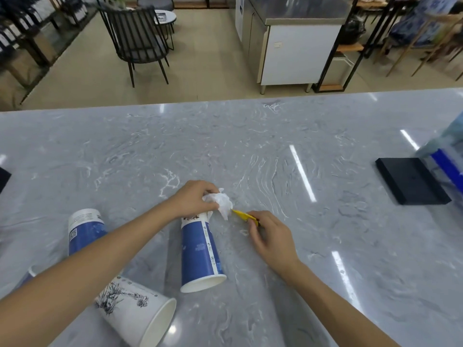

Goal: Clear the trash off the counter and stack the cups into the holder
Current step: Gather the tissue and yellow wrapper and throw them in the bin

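My left hand [193, 197] grips a crumpled white tissue [220, 202] just above the grey marble counter [250, 146]. Right beside it, my right hand [269, 237] pinches a small yellow wrapper [244, 216] that lies on the counter. A blue-and-white paper cup [200, 254] lies on its side under the tissue, mouth toward me. A second blue cup [84, 230] sits behind my left forearm. A white cup with an ink drawing [136, 314] lies tipped over near the front edge. The rim of another cup [31, 271] peeks out at the left.
A black square base [411, 180] rests on the counter at the right, with a blurred blue-and-clear object [446, 156] beside it. A dark item [3, 177] touches the left edge. Beyond the counter are a chair [136, 43] and a steel cabinet [295, 46].
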`<state>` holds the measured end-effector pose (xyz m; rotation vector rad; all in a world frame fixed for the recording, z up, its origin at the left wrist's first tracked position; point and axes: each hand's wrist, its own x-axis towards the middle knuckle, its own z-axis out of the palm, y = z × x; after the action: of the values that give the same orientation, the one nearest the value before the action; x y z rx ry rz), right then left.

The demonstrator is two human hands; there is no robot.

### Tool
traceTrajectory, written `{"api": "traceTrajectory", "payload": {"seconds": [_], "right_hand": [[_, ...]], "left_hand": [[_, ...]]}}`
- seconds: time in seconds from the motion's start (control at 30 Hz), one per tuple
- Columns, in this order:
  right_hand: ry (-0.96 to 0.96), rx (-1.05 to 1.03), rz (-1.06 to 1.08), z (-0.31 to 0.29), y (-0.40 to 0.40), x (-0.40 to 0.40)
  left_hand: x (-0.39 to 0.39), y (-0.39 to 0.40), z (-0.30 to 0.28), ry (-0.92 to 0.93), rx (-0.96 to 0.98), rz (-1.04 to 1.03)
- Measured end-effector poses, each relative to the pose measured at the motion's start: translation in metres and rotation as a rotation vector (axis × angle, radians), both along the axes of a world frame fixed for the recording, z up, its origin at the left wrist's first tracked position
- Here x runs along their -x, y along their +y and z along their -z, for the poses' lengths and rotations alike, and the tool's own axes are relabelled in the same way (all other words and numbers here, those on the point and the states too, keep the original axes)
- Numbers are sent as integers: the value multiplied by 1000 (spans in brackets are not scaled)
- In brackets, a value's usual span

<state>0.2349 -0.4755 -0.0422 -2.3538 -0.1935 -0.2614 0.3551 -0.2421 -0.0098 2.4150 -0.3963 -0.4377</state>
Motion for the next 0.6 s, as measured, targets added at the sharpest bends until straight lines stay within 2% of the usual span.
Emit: {"api": "traceTrajectory", "payload": {"seconds": [0.37,0.6], "right_hand": [[28,-228,74,-13,-2,9],[-61,-259,30,-38,-1,21]], "left_hand": [[6,2,-35,-76,228,-45],[26,1,-57,-142,259,-94]]}}
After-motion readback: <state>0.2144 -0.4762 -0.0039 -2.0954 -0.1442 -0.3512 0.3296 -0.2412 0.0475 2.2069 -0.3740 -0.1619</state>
